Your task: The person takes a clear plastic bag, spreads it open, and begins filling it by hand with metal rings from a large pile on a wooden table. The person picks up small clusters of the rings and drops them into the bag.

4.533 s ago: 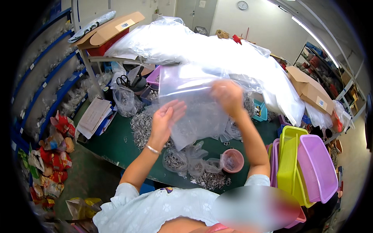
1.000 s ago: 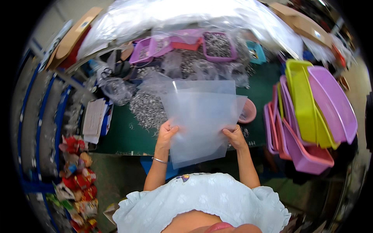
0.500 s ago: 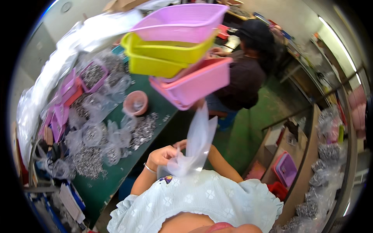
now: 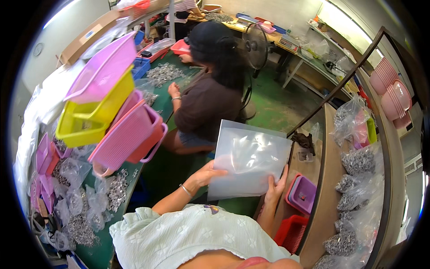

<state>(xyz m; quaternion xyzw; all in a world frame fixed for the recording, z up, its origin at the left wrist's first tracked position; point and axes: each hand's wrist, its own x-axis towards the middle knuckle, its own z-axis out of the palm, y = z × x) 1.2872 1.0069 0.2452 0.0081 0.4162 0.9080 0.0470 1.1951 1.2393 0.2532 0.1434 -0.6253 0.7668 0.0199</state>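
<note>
A flat stack of clear plastic bags (image 4: 246, 172) is spread out in front of my chest. My left hand (image 4: 207, 173) grips its left edge, thumb on top and fingers beneath. At the right edge my right hand (image 4: 274, 190) holds it the same way, with the thumb over the plastic. Light glares off the middle of the sheets, and the fingers under them show only faintly.
Stacked pink, yellow and purple baskets (image 4: 92, 114) rise over the green table (image 4: 101, 242), near piles of small metal parts (image 4: 117, 186). A co-worker (image 4: 210, 94) sits ahead beside a fan (image 4: 256, 47). Bagged metal parts (image 4: 358, 161) line the shelf at right, above a purple basket (image 4: 303, 193).
The bags, bunched upright before, are now opened out flat between my two hands. Both hands have moved apart and to the right, and the view has turned right.
</note>
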